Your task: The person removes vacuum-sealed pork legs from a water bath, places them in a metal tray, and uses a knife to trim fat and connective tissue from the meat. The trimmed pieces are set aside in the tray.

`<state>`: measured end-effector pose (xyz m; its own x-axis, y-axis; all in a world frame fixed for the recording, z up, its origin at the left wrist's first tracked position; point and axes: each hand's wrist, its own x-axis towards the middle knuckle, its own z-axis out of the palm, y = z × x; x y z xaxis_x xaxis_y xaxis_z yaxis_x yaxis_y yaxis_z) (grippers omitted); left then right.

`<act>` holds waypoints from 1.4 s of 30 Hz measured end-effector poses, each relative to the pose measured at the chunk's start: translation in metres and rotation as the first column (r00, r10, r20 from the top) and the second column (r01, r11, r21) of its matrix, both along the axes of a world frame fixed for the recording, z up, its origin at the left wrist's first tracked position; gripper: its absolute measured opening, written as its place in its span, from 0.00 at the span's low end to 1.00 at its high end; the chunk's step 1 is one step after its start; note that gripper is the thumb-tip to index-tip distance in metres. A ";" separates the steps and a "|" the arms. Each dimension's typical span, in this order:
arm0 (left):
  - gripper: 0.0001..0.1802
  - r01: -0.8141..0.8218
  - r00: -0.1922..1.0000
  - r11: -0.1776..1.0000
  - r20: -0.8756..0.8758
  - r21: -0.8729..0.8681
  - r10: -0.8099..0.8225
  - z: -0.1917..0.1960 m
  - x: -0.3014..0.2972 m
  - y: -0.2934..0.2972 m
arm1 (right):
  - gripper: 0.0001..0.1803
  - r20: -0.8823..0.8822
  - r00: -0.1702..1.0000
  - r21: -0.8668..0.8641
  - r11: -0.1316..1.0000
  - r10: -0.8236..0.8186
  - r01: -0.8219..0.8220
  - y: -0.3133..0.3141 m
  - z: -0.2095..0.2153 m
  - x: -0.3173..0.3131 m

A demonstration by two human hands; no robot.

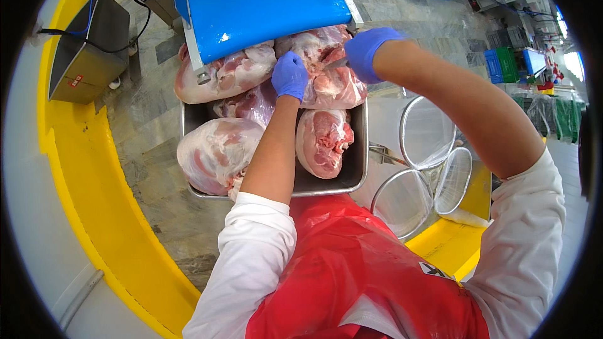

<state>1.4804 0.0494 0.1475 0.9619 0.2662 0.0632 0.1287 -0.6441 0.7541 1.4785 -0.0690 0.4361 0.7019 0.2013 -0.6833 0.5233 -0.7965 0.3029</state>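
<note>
My left hand (290, 75), in a blue glove, is closed against the edge of a large raw meat cut (333, 88) at the far right of a metal tub (358, 169). The fingers seem to grip the meat, though their tips are hidden. My right hand (369, 54), also gloved in blue, is a closed fist at that cut's right side. What it holds is hidden; a thin greyish edge shows beside it over the meat. Around them lie another large cut (226, 75) at the far left, a pale rounded cut (217, 150) at the near left and a smaller cut (323, 144) at the near right.
A blue conveyor belt (264, 6) slopes down over the tub's far side. Hoops with clear bags (402, 201) stand close on the right. At the left are a metal box (88, 50) with cables and a yellow floor kerb (113, 194). Crates (502, 66) stand farther right.
</note>
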 end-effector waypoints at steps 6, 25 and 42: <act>0.12 0.008 1.000 1.000 -0.014 0.005 -0.008 0.002 -0.001 0.003 | 0.15 -0.015 0.999 0.041 0.999 0.028 -0.027 0.003 -0.034 -0.022; 0.09 0.019 0.998 1.000 0.052 0.004 -0.019 -0.003 -0.005 0.001 | 0.32 0.270 0.880 0.512 0.833 -0.390 0.212 -0.145 -0.211 -0.156; 0.09 0.024 1.000 0.995 -0.013 -0.093 -0.025 0.001 -0.005 0.004 | 0.16 0.057 0.995 0.145 0.986 -0.087 0.078 -0.060 -0.001 -0.003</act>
